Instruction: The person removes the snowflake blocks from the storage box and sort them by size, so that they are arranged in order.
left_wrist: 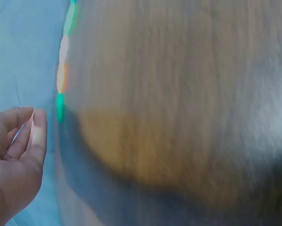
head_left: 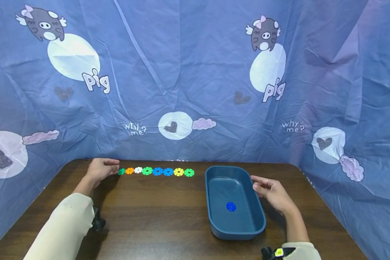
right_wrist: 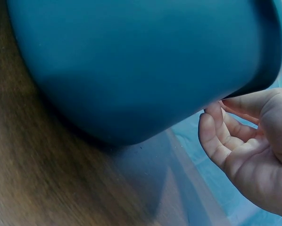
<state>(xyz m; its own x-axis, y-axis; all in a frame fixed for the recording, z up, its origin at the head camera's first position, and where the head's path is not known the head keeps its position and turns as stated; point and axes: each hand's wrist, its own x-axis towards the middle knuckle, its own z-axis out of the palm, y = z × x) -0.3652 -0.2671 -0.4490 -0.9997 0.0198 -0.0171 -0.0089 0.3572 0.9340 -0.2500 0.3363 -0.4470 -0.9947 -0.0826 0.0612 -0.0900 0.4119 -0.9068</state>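
Note:
Several plastic snowflake discs lie in a row along the table's far edge. My left hand (head_left: 100,169) is at the row's left end, its fingertips beside a green disc (head_left: 121,171); an orange disc (head_left: 129,170) and a white disc (head_left: 138,169) follow. In the left wrist view, the left hand's thumb and fingers come close together with nothing visible between them. A dark blue disc (head_left: 231,206) lies inside a blue rectangular bin (head_left: 211,225). At the bin's right side, my right hand (head_left: 274,195) touches it near the rim with fingers loosely bent, not wrapped around it.
Rightward the row continues with a green disc (head_left: 147,170), two blue discs (head_left: 157,171), a yellow disc (head_left: 179,172) and another green disc (head_left: 189,172). A patterned blue cloth (head_left: 182,72) hangs behind the brown wooden table (head_left: 156,224).

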